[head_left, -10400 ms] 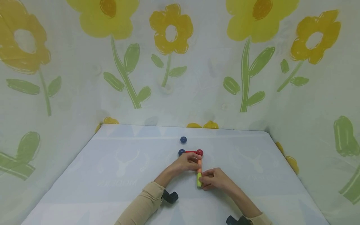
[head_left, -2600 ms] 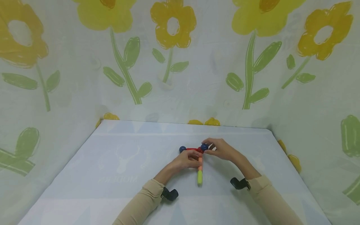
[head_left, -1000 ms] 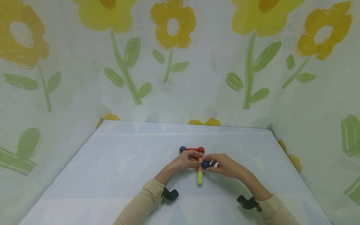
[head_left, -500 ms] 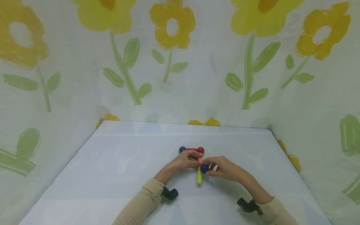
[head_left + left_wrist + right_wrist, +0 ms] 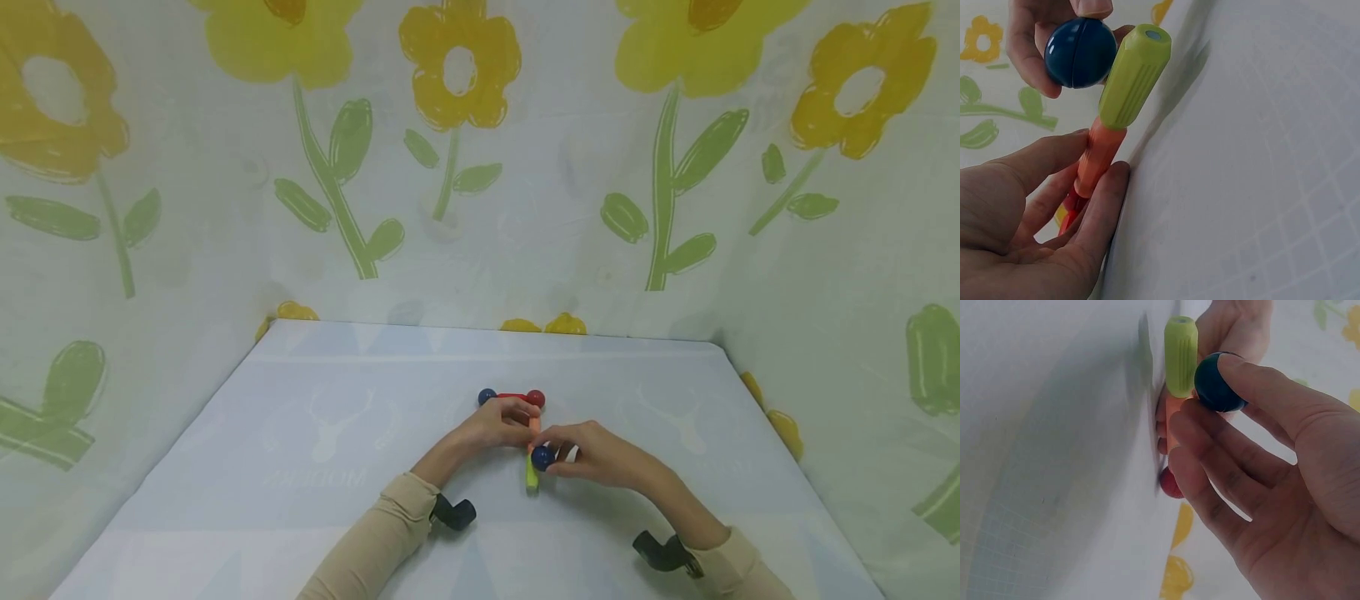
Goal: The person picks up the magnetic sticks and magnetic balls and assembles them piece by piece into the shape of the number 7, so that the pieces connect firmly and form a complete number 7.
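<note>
My left hand (image 5: 491,425) pinches an orange magnetic stick (image 5: 1099,153) between thumb and fingers. A yellow-green magnetic stick (image 5: 1135,78) continues from its near end, with a small metal disc showing in the tip. Beyond my left fingers, a red ball (image 5: 536,398) sits at the far end, and a red stick (image 5: 512,396) links it to a dark blue ball (image 5: 487,397) on the left. My right hand (image 5: 592,450) pinches another dark blue ball (image 5: 1219,384). That ball is beside the yellow-green stick; whether they touch, I cannot tell.
Everything lies on a table with a pale patterned cover (image 5: 337,500). Flower-printed cloth walls (image 5: 525,208) rise behind it and at both sides. A black wrist camera (image 5: 453,512) is on the left forearm, another black camera (image 5: 660,552) on the right.
My right hand let go of the yellow-green stick and picked up the loose blue ball from the back. It then carried the ball from near the red ball toward me. My left hand stayed put.
</note>
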Demonstrator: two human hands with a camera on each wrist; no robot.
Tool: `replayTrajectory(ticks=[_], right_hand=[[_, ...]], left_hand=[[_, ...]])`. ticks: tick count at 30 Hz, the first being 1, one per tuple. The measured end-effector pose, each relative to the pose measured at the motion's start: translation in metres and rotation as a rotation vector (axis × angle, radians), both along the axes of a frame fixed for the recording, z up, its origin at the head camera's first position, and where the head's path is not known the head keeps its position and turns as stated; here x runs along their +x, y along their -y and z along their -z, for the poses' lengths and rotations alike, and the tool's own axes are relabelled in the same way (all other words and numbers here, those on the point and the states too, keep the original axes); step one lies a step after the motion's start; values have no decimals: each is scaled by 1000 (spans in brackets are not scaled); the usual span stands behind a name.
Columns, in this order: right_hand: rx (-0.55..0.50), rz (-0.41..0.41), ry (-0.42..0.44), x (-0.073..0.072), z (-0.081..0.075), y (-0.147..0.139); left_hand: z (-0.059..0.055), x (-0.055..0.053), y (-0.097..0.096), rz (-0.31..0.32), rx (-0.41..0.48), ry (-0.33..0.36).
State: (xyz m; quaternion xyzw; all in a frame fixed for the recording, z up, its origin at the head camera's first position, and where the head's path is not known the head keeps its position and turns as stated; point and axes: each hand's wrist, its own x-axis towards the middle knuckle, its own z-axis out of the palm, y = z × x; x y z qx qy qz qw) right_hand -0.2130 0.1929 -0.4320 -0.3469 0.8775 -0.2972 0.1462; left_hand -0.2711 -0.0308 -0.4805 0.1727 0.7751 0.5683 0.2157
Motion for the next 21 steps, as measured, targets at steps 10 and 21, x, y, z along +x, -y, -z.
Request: replayTrajectory(ticks=[10,21], right_hand=[[-10,-73,44,8,-1,4],[37,-112,104,18,-4,12]], left_hand=[[-1,1,1,1,14,20],[-2,2,1,3,27,17]])
